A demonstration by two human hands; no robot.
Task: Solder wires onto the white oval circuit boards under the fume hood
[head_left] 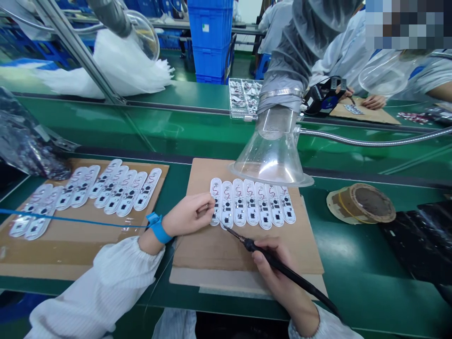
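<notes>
My right hand (278, 268) is wrapped round the black handle of a soldering iron (261, 247). The iron's tip meets the lower end of the second white oval circuit board (227, 207) from the left. Fingers pinched, my left hand (192, 214) is over the leftmost board (215, 190) of the row and covers part of it. A thin strand of solder wire (219, 219) shows between its fingertips and the iron's tip. Several such boards, with red wires and black chips, lie side by side on the cardboard (243, 254). A blue wrist strap (158, 228) circles my left wrist.
A clear fume hood (273, 155) hangs just beyond the boards. More boards (122, 193) lie on cardboard at left. A tape-like roll (370, 202) and a black bag (420, 240) are at right. A co-worker's hands (374, 101) work across the bench, near a parts box (243, 96).
</notes>
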